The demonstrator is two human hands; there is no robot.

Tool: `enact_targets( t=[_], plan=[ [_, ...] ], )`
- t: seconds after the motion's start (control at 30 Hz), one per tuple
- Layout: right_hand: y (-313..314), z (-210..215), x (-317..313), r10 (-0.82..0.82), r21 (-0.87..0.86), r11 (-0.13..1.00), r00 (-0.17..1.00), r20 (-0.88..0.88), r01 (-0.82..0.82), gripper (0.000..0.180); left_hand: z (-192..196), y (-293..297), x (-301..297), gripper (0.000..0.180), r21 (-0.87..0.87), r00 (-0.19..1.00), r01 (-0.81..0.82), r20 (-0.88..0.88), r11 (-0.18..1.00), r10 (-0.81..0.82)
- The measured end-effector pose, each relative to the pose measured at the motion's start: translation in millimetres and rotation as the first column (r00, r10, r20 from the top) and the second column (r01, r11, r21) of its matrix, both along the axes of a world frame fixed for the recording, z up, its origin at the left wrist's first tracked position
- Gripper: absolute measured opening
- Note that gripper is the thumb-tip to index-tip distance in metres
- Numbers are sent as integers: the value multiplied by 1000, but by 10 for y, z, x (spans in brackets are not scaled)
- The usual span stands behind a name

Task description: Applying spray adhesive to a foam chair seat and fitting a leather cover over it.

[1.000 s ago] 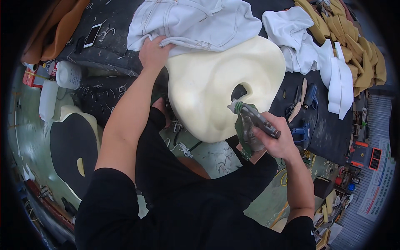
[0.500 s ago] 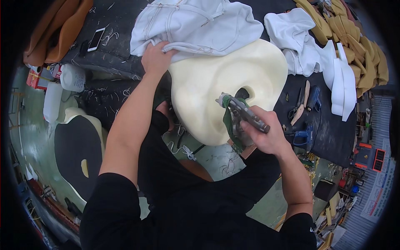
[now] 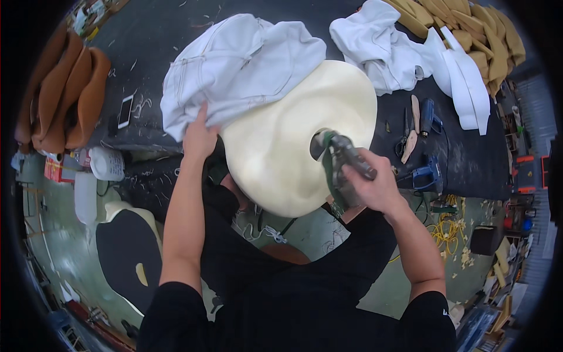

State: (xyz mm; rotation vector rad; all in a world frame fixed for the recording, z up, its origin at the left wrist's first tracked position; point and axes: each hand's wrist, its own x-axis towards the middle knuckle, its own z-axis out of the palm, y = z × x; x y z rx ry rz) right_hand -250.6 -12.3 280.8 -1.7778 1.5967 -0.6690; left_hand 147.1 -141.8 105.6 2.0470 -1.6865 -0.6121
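Observation:
In front of me lies a cream moulded foam piece (image 3: 281, 176) with a smooth, hollowed surface and an oval hole. A white stitched cover (image 3: 246, 58), loosely bunched, hides its far left part. My left hand (image 3: 200, 139) rests at the cover's near edge, index finger stretched out onto the cloth and the thumb apart. My right hand (image 3: 375, 183) is wrapped round a grey metal spray gun (image 3: 352, 157) with green material hanging along it. The gun's blurred front end is over the foam, just right of the hole.
A second white cover (image 3: 381, 50) and white strips (image 3: 460, 76) lie beyond the foam. Scissors (image 3: 404, 138) and a blue heat gun (image 3: 431, 117) are at the right. Brown pads (image 3: 70, 94), a phone (image 3: 125, 111) and a white jug (image 3: 106, 163) stand left; a black-faced foam piece (image 3: 129, 252) is below.
My left hand has loosened from the cover's rolled edge and moved lower, its index finger now extended. The spray gun has shifted closer to the hole's right side. My view has shifted.

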Motion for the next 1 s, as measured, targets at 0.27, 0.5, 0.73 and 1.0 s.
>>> enact_targets(
  t=[0.27, 0.5, 0.73, 1.0],
  plan=[
    [344, -40, -767, -410, 17, 900, 834, 368, 435, 20, -73, 1606, -1106, 145, 266, 657, -210, -674, 941, 337],
    [611, -137, -873, -418, 26, 899, 836, 357, 438, 23, 45, 1776, -1105, 101, 341, 471, -38, -823, 939, 318],
    [751, -23, -953, -379, 131, 925, 830, 408, 357, 20, 117, 1685, -936, 140, 582, 600, -109, -607, 806, 520],
    [679, 28, -875, -345, 19, 929, 848, 403, 369, 28, 208, 1854, -975, 124, 403, 578, -140, -708, 904, 406]
  ],
)
